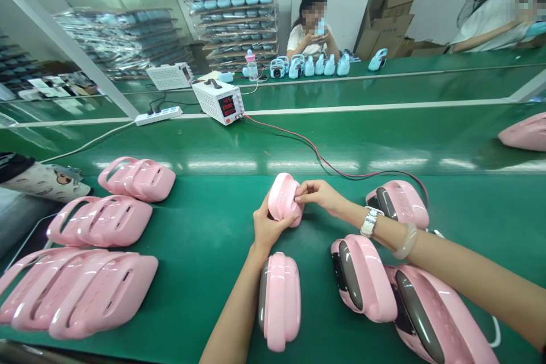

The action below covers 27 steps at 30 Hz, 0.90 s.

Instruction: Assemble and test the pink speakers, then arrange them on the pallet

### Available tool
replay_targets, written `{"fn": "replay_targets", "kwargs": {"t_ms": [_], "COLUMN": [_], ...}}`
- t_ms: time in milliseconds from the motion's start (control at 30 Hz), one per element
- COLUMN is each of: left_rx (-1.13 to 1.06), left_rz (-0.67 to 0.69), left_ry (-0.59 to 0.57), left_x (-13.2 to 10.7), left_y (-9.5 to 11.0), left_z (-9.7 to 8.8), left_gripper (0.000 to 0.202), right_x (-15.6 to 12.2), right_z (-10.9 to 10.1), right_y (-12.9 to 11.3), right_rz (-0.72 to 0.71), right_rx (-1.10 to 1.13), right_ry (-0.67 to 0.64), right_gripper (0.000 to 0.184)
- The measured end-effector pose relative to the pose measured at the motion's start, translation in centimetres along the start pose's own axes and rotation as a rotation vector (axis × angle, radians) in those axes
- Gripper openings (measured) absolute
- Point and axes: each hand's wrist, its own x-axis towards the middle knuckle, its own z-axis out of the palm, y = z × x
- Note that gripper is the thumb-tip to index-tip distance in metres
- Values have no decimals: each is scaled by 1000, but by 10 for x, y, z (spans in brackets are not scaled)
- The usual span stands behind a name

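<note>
My left hand [268, 228] is wrapped round a pink plastic device [282, 198] with rounded edges, lifted a little over the green bench. The fingers of my right hand [321, 194] are pinched together at the device's right side; whatever is between the fingertips is hidden. Below them on the bench stands another pink device [281, 301] with a handle and a dark front. Under and beside my right forearm are more such devices, including a pink device with a dark glossy panel [364, 278] and a larger-looking one [439, 313] nearer the edge.
Rows of pink casings [102, 290] stand at left, near a patterned bottle [46, 179]. A bench power supply [219, 101] with red digits feeds a red and black cable [315, 151] running right. A power strip [157, 116] lies behind. Across the bench, a person [313, 28] handles a light blue device.
</note>
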Motion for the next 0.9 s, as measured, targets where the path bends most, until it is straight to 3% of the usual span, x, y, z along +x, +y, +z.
{"fn": "replay_targets", "kwargs": {"t_ms": [233,433,533,633,700,767,833,900], "left_rx": [88,186,223,264,297,352,428,514], "left_rz": [57,124,153,202,233,291,366,431], "left_ry": [-88,-134,-187,-208,-184,-153,-140,-175], "left_x": [-1,0,1,4,6,9,15,24], "left_y": [3,3,0,-6,-9,-8,-4,3], "left_z": [1,0,-2,-3,-3,-6,-12,-23], "left_gripper": [74,84,78,63,57,56,58,54], "right_x": [-3,1,2,-18,-43,-73,-101,-121], "right_z": [-9,-21,-25,-35,-49,-70,-95,-120], "right_y": [-3,-8,-29,-70,-100,-120,-123,-105], "right_rz": [149,124,71,-80,-259,-417,-492,-480], "right_rx": [-150,-230,-255,-332,-425,-505,-524,-463], "right_ry": [32,-101,-205,-259,-190,-12,206,401], "right_gripper": [25,28,27,26,21,20,22,26]}}
